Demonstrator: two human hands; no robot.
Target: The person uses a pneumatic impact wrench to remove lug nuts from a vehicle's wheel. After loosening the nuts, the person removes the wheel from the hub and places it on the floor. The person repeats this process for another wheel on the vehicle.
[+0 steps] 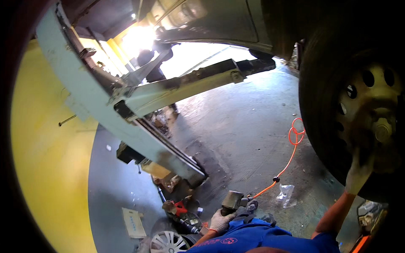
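At right, the round black rubber tyre (316,105) looks matt, and the pale, holed metal rim (358,102) inside it dull and grimy. At lower centre, the stubby grey power tool (231,200) has a metallic sheen beside a pale, matt cloth glove (221,220). The thin orange plastic hose (265,191) is smooth; the clear plastic bag (285,195) is crinkled and shiny. The grey floor (253,122) is scuffed with a slight gloss. At upper centre, the dark car panel (223,21) is glossy, smooth painted metal.

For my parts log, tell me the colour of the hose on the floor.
The hose is bright orange to orange-red, seen best in the head view.
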